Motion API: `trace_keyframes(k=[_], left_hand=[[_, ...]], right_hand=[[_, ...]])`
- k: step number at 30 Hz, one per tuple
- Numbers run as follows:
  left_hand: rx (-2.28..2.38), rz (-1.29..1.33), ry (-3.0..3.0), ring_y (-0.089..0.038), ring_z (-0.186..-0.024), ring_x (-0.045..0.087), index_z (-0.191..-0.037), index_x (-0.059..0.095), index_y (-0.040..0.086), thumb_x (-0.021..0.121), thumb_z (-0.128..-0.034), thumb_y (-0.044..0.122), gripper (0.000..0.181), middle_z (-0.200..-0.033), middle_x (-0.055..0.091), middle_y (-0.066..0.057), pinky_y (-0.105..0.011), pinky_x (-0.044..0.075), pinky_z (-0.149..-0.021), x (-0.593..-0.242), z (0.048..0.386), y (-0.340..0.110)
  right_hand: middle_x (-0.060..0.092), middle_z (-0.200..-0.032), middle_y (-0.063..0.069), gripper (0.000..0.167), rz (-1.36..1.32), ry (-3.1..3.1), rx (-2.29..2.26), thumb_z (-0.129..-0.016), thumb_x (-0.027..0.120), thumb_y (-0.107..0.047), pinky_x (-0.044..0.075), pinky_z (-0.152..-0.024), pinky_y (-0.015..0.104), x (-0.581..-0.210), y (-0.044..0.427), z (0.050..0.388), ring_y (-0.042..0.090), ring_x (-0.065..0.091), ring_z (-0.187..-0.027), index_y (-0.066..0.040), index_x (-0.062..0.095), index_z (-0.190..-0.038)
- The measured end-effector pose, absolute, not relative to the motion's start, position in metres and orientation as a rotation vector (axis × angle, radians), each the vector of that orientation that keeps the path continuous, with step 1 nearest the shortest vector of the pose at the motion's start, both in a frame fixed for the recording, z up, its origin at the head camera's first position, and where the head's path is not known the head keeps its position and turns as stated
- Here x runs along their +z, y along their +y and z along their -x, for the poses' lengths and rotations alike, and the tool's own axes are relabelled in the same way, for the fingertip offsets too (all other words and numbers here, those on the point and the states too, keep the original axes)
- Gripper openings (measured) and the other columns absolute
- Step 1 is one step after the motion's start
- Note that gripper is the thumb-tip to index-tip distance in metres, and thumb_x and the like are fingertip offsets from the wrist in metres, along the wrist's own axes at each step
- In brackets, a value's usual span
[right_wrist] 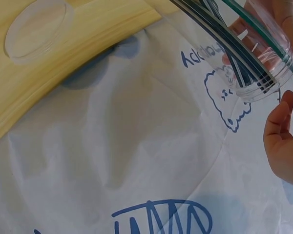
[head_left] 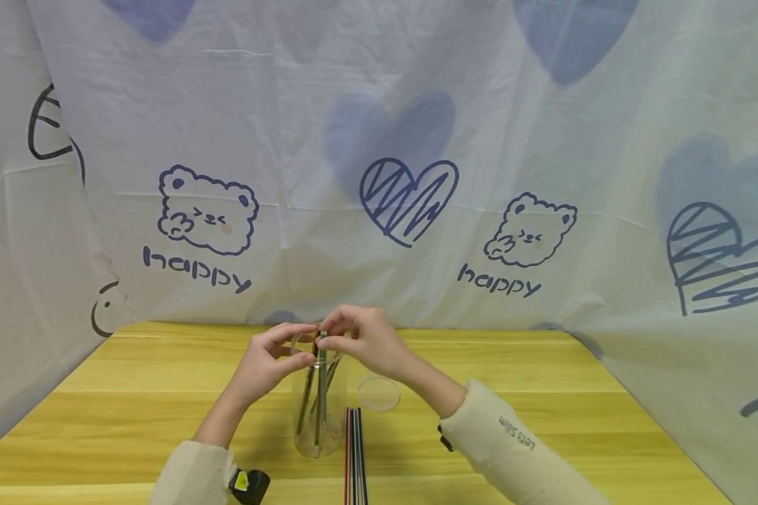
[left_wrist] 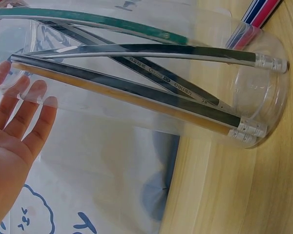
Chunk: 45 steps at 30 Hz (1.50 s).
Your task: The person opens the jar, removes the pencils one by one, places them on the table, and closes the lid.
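Note:
A tall clear jar (head_left: pixel 337 421) stands upright on the wooden table, several pencils leaning inside it. My left hand (head_left: pixel 259 368) grips the jar near its mouth, its fingertips (left_wrist: pixel 36 90) against the clear wall in the left wrist view. At the opening, my right hand (head_left: pixel 369 344) pinches the top of a green pencil (left_wrist: pixel 112 22) between thumb and fingers. Dark pencils (left_wrist: pixel 151 90) and a yellowish one (left_wrist: pixel 127 100) rest in the jar with their metal ends at the bottom. The right wrist view has my right hand (right_wrist: pixel 283 141) beside the mouth and the green pencil (right_wrist: pixel 263 36).
A round clear lid (head_left: pixel 379 394) lies on the table just right of the jar. Red, blue and dark thin sticks (head_left: pixel 356 456) lie side by side near the front. Behind the table (head_left: pixel 512 407) hangs a white printed cloth (head_left: pixel 316 140).

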<state>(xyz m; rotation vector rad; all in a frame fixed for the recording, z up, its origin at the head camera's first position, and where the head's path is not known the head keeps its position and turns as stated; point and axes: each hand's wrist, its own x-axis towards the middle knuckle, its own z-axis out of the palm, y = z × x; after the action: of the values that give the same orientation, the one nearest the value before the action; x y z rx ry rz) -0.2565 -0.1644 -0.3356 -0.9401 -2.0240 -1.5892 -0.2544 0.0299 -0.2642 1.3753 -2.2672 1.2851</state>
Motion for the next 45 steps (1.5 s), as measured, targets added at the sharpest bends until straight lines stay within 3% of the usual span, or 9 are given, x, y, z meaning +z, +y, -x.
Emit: trace_keyframes(k=[7, 13, 22, 31, 37, 45], left_hand=[[-1.563, 0.931, -2.025, -0.023, -0.094, 0.055, -0.112, 0.057, -0.005, 0.065, -0.0783, -0.002, 0.034, -0.104, 0.058, -0.019, -0.030, 0.049, -0.072, -0.337, 0.257, -0.165], [-1.572, 0.913, -2.034, -0.023, -0.093, 0.055, -0.112, 0.058, -0.004, 0.066, -0.0773, -0.001, 0.036, -0.105, 0.058, -0.016, -0.031, 0.049, -0.072, -0.339, 0.257, -0.165], [-1.588, 0.911, -2.030, -0.020, -0.092, 0.056, -0.112, 0.058, -0.004, 0.066, -0.0771, -0.002, 0.036, -0.104, 0.058, -0.017, -0.031, 0.049, -0.072, -0.339, 0.256, -0.164], [-1.573, 0.932, -2.024, -0.020, -0.092, 0.056, -0.112, 0.057, -0.005, 0.065, -0.0779, -0.002, 0.035, -0.103, 0.058, -0.018, -0.030, 0.049, -0.073, -0.338, 0.255, -0.165], [-1.579, 0.922, -2.030, -0.026, -0.092, 0.055, -0.112, 0.058, -0.005, 0.066, -0.0778, -0.002, 0.035, -0.102, 0.058, -0.018, -0.030, 0.049, -0.072, -0.339, 0.257, -0.165], [-1.584, 0.898, -2.049, -0.027, -0.092, 0.055, -0.112, 0.058, -0.004, 0.067, -0.0770, 0.000, 0.036, -0.104, 0.058, -0.015, -0.030, 0.049, -0.073, -0.339, 0.257, -0.165]], right_hand=[[0.060, -0.075, 0.009, 0.009, -1.270, -2.100, 1.331, -0.082, 0.061, 0.002, 0.045, -0.050, 0.022, -0.265, 0.029, 0.255, 0.013, 0.052, -0.058, 0.000, 0.053, -0.080], [0.062, -0.083, 0.014, 0.004, -1.181, -1.918, 1.317, -0.083, 0.057, 0.006, 0.047, -0.052, 0.023, -0.265, 0.029, 0.255, 0.017, 0.054, -0.068, 0.003, 0.058, -0.085], [0.054, -0.103, 0.022, 0.025, -1.079, -1.708, 1.476, -0.083, 0.049, 0.016, 0.053, -0.060, 0.030, -0.259, 0.032, 0.255, 0.031, 0.062, -0.068, 0.013, 0.051, -0.107], [0.031, -0.134, 0.015, 0.061, -1.044, -1.654, 1.495, -0.079, 0.052, 0.018, 0.052, -0.056, 0.026, -0.251, 0.035, 0.254, 0.031, 0.060, -0.079, 0.007, 0.029, -0.135], [0.039, -0.130, 0.014, 0.055, -1.050, -1.550, 1.588, -0.079, 0.052, 0.019, 0.053, -0.063, 0.031, -0.247, 0.037, 0.256, 0.033, 0.060, -0.079, 0.008, 0.034, -0.130], [0.051, -0.113, 0.017, 0.041, -0.959, -1.395, 1.565, -0.075, 0.060, 0.017, 0.052, -0.055, 0.031, -0.237, 0.045, 0.256, 0.015, 0.060, -0.072, 0.014, 0.045, -0.114]])
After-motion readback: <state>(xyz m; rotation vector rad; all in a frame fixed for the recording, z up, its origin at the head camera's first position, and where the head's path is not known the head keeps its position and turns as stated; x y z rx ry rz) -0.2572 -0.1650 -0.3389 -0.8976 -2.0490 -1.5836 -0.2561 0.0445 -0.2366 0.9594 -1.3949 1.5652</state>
